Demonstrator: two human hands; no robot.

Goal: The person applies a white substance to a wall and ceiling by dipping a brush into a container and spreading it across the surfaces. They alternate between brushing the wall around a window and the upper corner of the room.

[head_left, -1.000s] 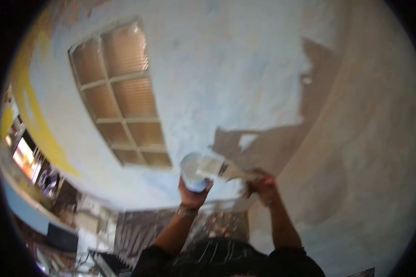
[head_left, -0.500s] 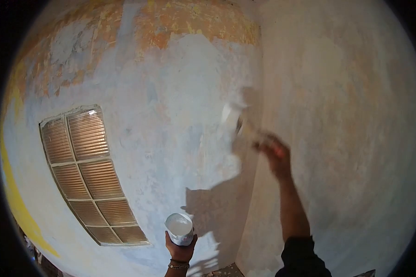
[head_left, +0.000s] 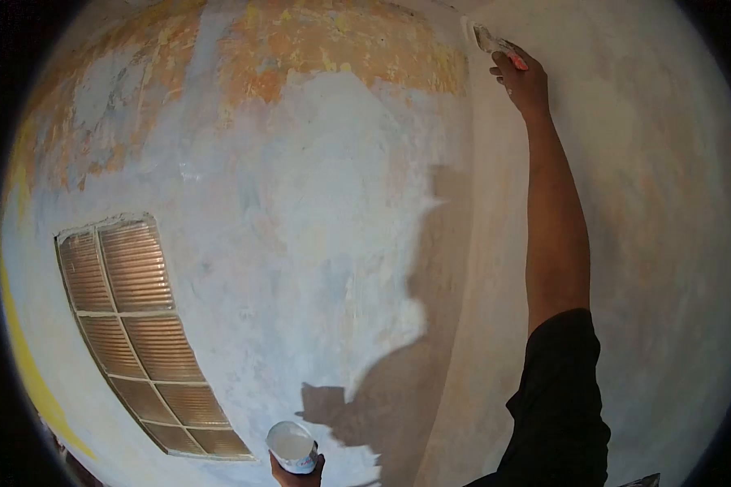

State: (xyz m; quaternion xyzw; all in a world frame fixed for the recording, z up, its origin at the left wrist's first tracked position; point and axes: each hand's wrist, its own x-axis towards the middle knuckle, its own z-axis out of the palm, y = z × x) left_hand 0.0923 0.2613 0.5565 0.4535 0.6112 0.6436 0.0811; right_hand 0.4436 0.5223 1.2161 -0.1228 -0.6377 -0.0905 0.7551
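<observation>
Raised high at the upper right, my right hand (head_left: 526, 79) grips a paintbrush (head_left: 499, 49) with a reddish handle end. The bristles touch the wall near the top of the corner where two walls meet. Low in the view, my left hand (head_left: 297, 477) is wrapped around a white tub (head_left: 292, 448), which holds a whitish liquid that looks like paint. The tub's mouth faces up toward me. Patchy white covers much of the left wall (head_left: 333, 162), with a band of bare orange and yellow along its top.
A ribbed-glass window (head_left: 142, 333) with a pale frame is set in the left wall. The right wall (head_left: 658, 243) meets it at the corner. My shadow (head_left: 406, 381) falls across the left wall beside the corner.
My right hand has moved up with the paintbrush, from mid-height to the top of the corner. The tub in my left hand now sits lower and farther left in view.
</observation>
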